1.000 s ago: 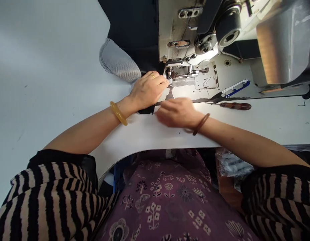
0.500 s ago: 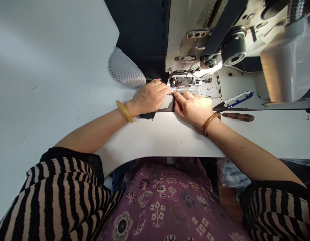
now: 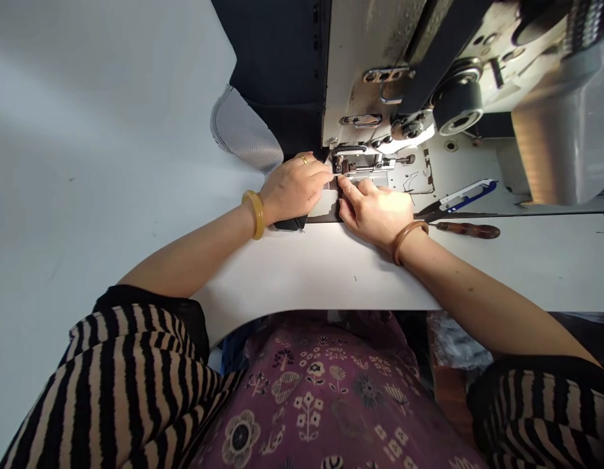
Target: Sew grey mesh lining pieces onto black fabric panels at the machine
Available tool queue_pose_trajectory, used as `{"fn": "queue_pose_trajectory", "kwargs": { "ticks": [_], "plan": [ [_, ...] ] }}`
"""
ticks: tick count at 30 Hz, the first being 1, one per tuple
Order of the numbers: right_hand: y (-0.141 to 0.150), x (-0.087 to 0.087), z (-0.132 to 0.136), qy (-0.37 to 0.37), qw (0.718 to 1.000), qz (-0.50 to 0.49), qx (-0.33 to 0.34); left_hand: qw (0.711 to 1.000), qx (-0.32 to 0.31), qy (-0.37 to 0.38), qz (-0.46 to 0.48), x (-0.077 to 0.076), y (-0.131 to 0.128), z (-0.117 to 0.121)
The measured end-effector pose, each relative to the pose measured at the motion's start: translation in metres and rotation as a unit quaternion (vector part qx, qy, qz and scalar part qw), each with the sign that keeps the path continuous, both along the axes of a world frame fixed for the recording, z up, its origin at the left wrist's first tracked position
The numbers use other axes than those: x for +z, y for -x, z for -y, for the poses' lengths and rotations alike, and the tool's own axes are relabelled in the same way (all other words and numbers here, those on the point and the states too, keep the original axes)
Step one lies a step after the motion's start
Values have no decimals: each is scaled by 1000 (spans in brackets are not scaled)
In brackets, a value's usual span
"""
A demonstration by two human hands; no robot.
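My left hand (image 3: 297, 189) is closed, its thumb and fingers pinching the edge of the fabric just left of the presser foot (image 3: 338, 164). My right hand (image 3: 377, 210) rests on the machine bed with curled fingers, its index fingertip pressed on the fabric edge right in front of the foot. A sliver of pale material shows between the two hands' fingertips. Dark fabric (image 3: 282, 58) extends back beside the sewing machine (image 3: 353, 58), and a grey mesh piece (image 3: 246, 127) lies over it. A dark corner (image 3: 291, 223) pokes out under my left hand.
Blue-and-white thread snips (image 3: 470, 195) lie right of my right hand. A wooden-handled tool (image 3: 468, 230) sits in front of them, its tip hidden by my wrist. A translucent guard (image 3: 560, 130) hangs at the right above the white table (image 3: 292, 273).
My left wrist has turned a little and its bangle has slid toward the hand. Both hands stay at the presser foot; the view has shifted slightly.
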State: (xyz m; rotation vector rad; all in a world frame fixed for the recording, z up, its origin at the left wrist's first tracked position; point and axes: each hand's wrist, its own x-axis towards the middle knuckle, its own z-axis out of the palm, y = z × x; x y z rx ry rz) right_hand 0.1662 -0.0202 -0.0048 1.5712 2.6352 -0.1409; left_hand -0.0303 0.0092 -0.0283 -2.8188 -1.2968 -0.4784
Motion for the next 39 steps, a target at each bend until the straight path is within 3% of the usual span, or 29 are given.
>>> {"fn": "queue_pose_trajectory", "kwargs": {
  "ticks": [12, 26, 29, 33, 36, 39],
  "plan": [
    [-2, -8, 4, -26, 999, -32, 22, 1000, 14, 9, 20, -2, -2, -3],
    [1, -6, 6, -18, 999, -17, 26, 999, 10, 16, 46, -7, -2, 0],
    [2, -4, 7, -9, 999, -6, 41, 999, 29, 31, -13, 4, -10, 7],
    [3, -6, 11, -52, 986, -73, 143, 984, 33, 80, -154, 46, -9, 4],
    [12, -7, 18, -54, 958, -167, 227, 978, 90, 57, -178, 74, 18, -27],
    [28, -5, 27, 2, 959, -199, 203, 972, 163, 43, -162, 71, 54, -73]
  ]
}}
